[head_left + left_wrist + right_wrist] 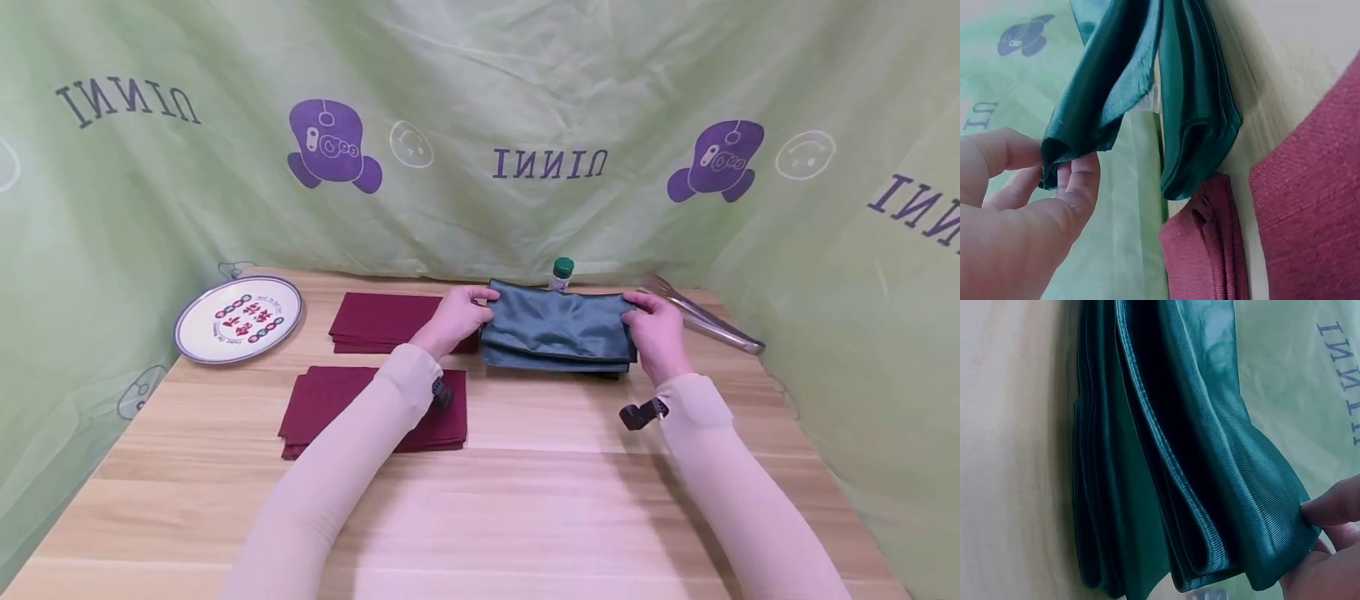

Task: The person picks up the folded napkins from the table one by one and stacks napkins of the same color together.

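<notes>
The left hand, near the middle of the frame, has its grip closed in a pinch on the left upper corner of a folded green cloth; that cloth lies just right of centre, above a green stack, and the left wrist view shows its near end raised apart from the layers below. Farther right, the right hand pinches the opposite corner, its grip likewise narrow. The step in hand looks to be lifting or settling this cloth with both hands; the next move probably calls for keeping the two corners level and the fold together, so that it does not slip open. Counted from left to right: one round plate at the left of the frame; two burgundy stacks, a front stack partly behind the left forearm and a rear stack above it in the frame, the number of cloths in each too hard to tell; one held green cloth over one green stack, whose pieces cannot be counted either; one green-capped bottle behind the cloth; and one pair of tongs at the right, on the surface.
</notes>
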The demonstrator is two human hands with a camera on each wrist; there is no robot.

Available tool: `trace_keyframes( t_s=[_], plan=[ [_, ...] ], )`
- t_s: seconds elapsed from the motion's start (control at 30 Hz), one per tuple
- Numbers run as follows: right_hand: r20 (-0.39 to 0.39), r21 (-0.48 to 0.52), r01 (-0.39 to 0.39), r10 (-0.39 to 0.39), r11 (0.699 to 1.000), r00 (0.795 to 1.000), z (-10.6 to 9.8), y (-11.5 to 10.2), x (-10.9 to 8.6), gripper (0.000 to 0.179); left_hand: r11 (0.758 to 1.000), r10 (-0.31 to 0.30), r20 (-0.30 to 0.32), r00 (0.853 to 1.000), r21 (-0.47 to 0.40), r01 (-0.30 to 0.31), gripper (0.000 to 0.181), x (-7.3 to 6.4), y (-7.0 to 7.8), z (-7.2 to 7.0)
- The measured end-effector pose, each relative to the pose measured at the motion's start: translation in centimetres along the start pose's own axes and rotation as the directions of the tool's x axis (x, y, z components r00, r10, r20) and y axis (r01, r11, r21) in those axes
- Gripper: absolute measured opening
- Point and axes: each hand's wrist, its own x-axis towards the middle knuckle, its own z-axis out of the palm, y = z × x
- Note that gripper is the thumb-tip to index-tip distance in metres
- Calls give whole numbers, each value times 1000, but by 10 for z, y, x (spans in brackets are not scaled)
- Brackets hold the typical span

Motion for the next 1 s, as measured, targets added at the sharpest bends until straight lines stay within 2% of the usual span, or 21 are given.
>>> trace_keyframes(
  t_s=[0.1, 0.27, 0.43, 0.53, 0.67, 0.9, 1.0],
  plan=[
    [-12, -8, -8, 8, 1000, 1000, 5, 2, 6, 48, 1000, -6, 17, 1000, -8, 6, 41, 4, -3, 1],
    [-30, -10, -45, 45, 999, 999, 8, 14, 13, 52, 1000, -2, 45, 999, 28, 0, 45, 6, -8, 7],
    [-56, 2, -12, 12, 1000, 998, 10, 25, 17, 53, 997, 2, 39, 999, 71, -5, 46, 7, -13, 12],
    [-37, -62, 0, -3, 998, 999, 10, 34, 19, 54, 993, -2, 55, 998, 119, -4, 46, 5, -18, 12],
    [14, -139, -5, 7, 990, 1000, 6, 45, 19, 55, 987, 1, 99, 995, 162, -17, 45, -2, -24, 7],
    [69, -122, 4, 4, 993, 998, -5, 46, 11, 53, 993, -4, 160, 987, 116, -14, 42, -14, -30, -12],
    [96, -155, -4, 19, 988, 995, -12, 46, 7, 52, 988, 2, 173, 985, 149, -28, 41, -24, -30, -21]
  ],
)
